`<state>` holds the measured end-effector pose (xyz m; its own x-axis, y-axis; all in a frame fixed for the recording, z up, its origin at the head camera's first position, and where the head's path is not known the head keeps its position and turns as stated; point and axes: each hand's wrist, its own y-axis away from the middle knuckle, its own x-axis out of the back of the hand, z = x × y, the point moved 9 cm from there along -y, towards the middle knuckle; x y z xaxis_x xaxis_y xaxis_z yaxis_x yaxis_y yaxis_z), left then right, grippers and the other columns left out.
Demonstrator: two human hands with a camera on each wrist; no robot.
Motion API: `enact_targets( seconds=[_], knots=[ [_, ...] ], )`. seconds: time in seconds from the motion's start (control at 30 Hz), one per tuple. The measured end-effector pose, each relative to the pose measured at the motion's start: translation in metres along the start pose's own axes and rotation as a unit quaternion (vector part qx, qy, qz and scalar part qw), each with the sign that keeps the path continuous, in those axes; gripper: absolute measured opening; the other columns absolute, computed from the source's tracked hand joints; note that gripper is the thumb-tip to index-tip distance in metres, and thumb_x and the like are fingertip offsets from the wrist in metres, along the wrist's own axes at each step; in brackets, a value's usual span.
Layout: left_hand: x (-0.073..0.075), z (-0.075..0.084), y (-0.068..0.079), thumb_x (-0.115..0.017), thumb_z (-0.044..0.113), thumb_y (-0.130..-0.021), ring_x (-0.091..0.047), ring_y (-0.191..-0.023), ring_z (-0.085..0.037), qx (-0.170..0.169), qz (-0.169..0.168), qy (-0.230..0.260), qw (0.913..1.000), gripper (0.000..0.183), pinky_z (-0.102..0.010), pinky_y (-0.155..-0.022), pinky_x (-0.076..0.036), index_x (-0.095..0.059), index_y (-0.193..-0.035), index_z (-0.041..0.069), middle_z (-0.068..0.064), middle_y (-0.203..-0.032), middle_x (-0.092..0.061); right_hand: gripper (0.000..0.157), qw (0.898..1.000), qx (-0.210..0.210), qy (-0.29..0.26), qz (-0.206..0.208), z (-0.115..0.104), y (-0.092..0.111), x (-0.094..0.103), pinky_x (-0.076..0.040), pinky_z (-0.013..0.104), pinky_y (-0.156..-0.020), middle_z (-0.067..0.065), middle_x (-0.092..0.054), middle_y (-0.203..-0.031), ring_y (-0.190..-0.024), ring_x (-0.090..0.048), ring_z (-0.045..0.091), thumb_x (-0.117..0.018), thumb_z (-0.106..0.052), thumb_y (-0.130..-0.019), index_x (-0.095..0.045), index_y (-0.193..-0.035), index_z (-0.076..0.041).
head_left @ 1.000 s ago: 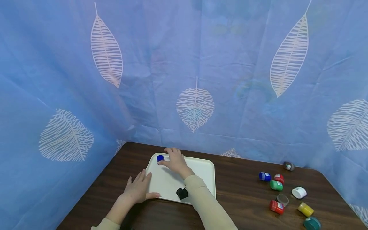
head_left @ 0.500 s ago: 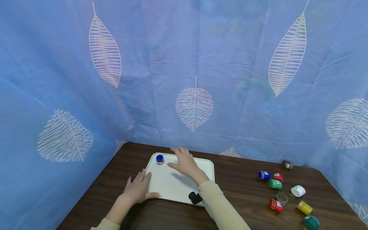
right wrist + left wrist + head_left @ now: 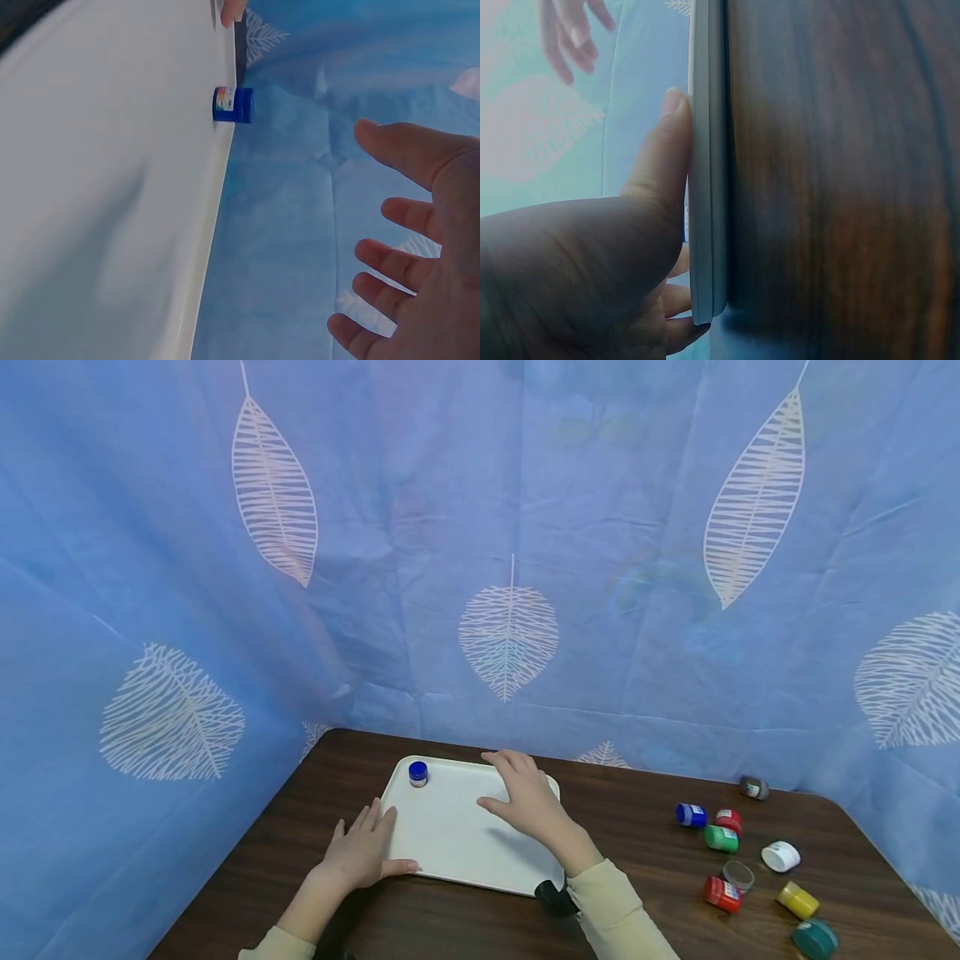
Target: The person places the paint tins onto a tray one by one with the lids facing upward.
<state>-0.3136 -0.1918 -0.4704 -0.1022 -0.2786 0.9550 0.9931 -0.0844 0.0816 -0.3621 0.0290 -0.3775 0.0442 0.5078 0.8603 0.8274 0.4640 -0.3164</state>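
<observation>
A small blue-lidded paint jar stands upright in the far left corner of the white tray; its label shows in the right wrist view on the blue jar. My left hand rests at the tray's near left corner, fingers spread along the left edge and thumb at the front edge. In the left wrist view the thumb lies against the tray's rim. My right hand hovers over the tray's right part, fingers apart and holding nothing, well away from the jar.
Several paint jars lie on the table's right side: blue, green, white, red, yellow, teal and dark. A patterned blue curtain borders the dark wooden table behind.
My right hand has drawn away from the blue-lidded jar and moved right across the tray. The jar stands where it was. My left hand stays at the tray's corner.
</observation>
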Motion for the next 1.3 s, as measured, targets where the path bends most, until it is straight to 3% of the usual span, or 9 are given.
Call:
enact_targets(
  seconds=[0.47,0.73,1.3],
  knots=[
    [0.001,0.001,-0.001,-0.067,0.067,-0.077,-0.027,-0.144,-0.047,-0.005,0.005,0.000,1.0000,0.102,-0.074,-0.109,-0.018,-0.037,-0.148,0.001,-0.030,-0.157,-0.024,0.066,0.999,-0.020,0.048,0.013,0.035,0.051,0.016,-0.039,0.065,-0.098,0.011,-0.050,-0.141,-0.135,-0.042,0.035,-0.076,-0.033,-0.084,-0.050,-0.142,-0.015],
    [0.001,0.000,0.000,-0.066,0.067,-0.077,-0.026,-0.145,-0.047,-0.001,-0.001,0.002,1.0000,0.102,-0.074,-0.109,-0.018,-0.037,-0.148,0.001,-0.030,-0.157,-0.023,0.064,0.994,0.020,0.079,0.069,0.044,0.076,0.035,-0.046,0.062,-0.089,0.011,-0.055,-0.133,-0.126,-0.050,0.034,-0.080,-0.030,-0.081,-0.055,-0.136,-0.012],
    [0.003,0.003,0.002,-0.067,0.066,-0.077,-0.028,-0.143,-0.048,-0.013,0.007,0.010,0.9998,0.102,-0.075,-0.108,-0.018,-0.037,-0.148,-0.001,-0.031,-0.156,-0.024,0.064,0.984,0.050,0.127,0.117,0.064,0.119,0.065,-0.049,0.061,-0.086,0.008,-0.058,-0.129,-0.119,-0.054,0.030,-0.084,-0.028,-0.076,-0.057,-0.133,-0.017]
  ],
)
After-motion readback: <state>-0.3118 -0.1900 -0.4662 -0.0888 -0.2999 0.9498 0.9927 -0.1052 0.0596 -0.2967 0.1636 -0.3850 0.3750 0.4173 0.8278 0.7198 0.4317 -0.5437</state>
